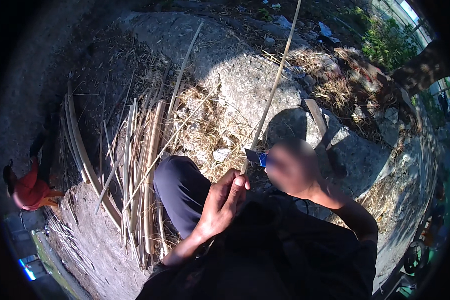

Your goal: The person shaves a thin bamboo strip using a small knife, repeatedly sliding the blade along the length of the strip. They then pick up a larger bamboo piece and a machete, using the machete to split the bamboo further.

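Note:
My left hand [224, 199] is closed around the lower end of a long, thin bamboo strip [273, 95], thumb lying along it. The strip slants up and slightly right, past the top of the picture. A knife with a dark blade [252, 156] and a blue handle [263, 159] juts from my right hand [294, 169]. This hand is blurred, so its fingers do not show clearly. The blade lies across the strip or right beside it, just above my left hand; whether it cuts in cannot be made out.
Cut bamboo strips [152, 165] lie heaped left of my knee [180, 187]. Dry shavings [205, 130] cover the ground ahead. A flat wooden piece [316, 117] rests on the stony ground. A person in red [31, 189] is at far left. A tree trunk [425, 69] stands at right.

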Demonstrator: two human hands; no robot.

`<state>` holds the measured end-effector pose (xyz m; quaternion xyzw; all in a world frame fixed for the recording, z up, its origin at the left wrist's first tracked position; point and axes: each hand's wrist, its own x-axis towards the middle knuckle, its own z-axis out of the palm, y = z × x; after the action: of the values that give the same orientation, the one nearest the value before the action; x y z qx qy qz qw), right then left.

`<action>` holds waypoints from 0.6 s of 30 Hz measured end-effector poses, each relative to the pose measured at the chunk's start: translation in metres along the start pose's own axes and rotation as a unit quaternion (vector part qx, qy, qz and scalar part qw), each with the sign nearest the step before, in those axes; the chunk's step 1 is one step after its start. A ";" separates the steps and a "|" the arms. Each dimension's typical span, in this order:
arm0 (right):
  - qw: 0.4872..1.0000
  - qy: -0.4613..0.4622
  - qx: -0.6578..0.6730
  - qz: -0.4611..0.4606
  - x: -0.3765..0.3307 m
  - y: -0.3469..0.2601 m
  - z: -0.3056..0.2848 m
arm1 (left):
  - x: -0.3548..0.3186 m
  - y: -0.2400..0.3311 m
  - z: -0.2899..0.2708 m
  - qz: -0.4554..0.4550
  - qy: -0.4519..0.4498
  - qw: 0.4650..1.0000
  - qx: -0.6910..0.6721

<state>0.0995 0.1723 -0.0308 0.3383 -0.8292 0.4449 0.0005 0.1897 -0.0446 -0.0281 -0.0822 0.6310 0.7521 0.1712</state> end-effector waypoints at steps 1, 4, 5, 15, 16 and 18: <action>1.000 -0.016 -0.004 -0.003 -0.002 -0.002 0.002 | -0.001 0.002 0.001 -0.002 0.001 1.000 0.007; 0.999 -0.035 -0.028 -0.026 -0.009 -0.002 0.008 | -0.001 0.004 0.005 0.042 0.019 0.997 0.064; 0.999 -0.017 -0.024 -0.039 -0.010 -0.004 0.010 | -0.002 0.004 0.005 0.042 0.019 0.997 0.064; 0.997 -0.002 -0.062 -0.042 -0.007 -0.004 0.006 | -0.001 0.007 0.009 0.059 0.067 0.978 0.189; 0.996 -0.001 -0.075 -0.042 -0.006 -0.004 0.005 | -0.002 0.008 0.008 0.056 0.068 0.976 0.199; 0.995 0.037 -0.090 -0.035 0.001 0.003 0.002 | -0.006 0.008 0.004 0.065 0.059 0.970 0.227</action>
<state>0.0975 0.1714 -0.0340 0.3493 -0.8530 0.3800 0.0770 0.1925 -0.0426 -0.0179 -0.0441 0.7985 0.5922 0.0991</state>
